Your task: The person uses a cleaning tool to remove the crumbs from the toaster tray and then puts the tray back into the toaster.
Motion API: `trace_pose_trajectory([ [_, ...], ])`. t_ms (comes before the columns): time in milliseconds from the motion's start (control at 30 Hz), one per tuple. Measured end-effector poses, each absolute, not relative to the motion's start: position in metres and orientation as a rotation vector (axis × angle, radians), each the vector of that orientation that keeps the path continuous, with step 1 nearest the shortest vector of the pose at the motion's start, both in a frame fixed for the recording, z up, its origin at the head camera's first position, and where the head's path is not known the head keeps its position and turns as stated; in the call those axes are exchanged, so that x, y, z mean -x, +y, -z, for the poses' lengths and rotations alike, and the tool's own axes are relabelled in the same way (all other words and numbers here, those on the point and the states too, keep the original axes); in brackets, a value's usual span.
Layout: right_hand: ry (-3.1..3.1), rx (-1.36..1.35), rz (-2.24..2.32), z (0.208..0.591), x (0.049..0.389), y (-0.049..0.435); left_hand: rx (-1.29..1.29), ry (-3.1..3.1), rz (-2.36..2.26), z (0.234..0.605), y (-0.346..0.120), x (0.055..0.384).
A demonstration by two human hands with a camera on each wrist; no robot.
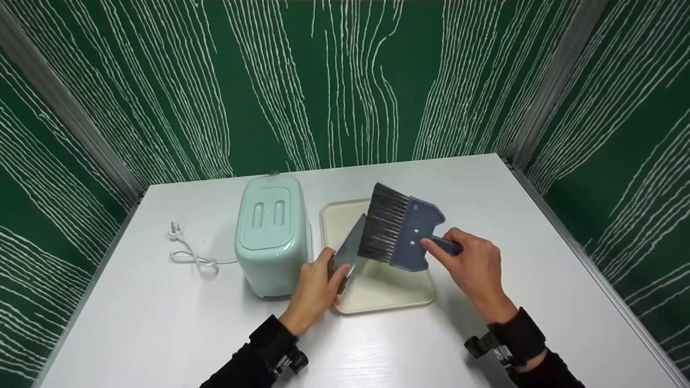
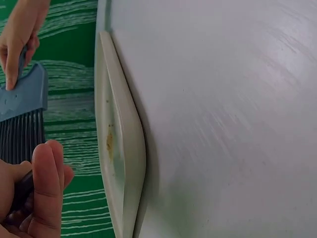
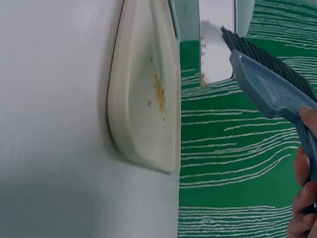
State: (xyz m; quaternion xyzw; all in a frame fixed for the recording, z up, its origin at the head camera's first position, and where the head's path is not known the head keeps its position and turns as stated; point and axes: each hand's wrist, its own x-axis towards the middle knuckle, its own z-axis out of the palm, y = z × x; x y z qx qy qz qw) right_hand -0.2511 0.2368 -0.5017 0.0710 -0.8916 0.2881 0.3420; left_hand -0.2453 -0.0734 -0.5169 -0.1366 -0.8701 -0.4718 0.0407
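My left hand point(image 1: 317, 284) grips the dark handle of a tool with a broad flat metal blade point(image 1: 351, 242), tilted up over the cream tray point(image 1: 401, 293). Small crumbs cling along the edge of that blade point(image 3: 216, 54) in the right wrist view. In my right hand point(image 1: 477, 267) is the handle of a wide blue brush point(image 1: 414, 237) with dark bristles point(image 1: 384, 223). The bristle ends meet the blade's edge in the head view. Yellow-brown crumbs point(image 3: 159, 93) lie on the tray floor below.
A mint-green toaster point(image 1: 272, 231) stands close beside the tray's left side. Its white cord and plug point(image 1: 188, 250) lie on the white table point(image 1: 372, 350) further left. Green walls point(image 1: 356, 81) with pale wavy lines enclose the table's back and sides.
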Motion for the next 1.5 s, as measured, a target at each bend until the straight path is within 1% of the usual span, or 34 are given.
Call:
trace_pose_trajectory([
  [167,-2.371,-0.209,-0.803,0.504,0.244,0.227,0.398,-2.660,1.466,0.518,-0.072,0.245],
  [400,-2.346,-0.223,-0.705,0.513,0.245,0.223,0.419,-2.643,1.505,0.520,-0.070,0.244],
  [1033,-2.214,-0.130,-0.471,0.522,0.260,0.251,0.475,-2.678,1.469,0.519,-0.068,0.240],
  [1500,-2.146,-0.104,-0.501,0.512,0.261,0.256,0.474,-2.703,1.493,0.520,-0.071,0.240],
])
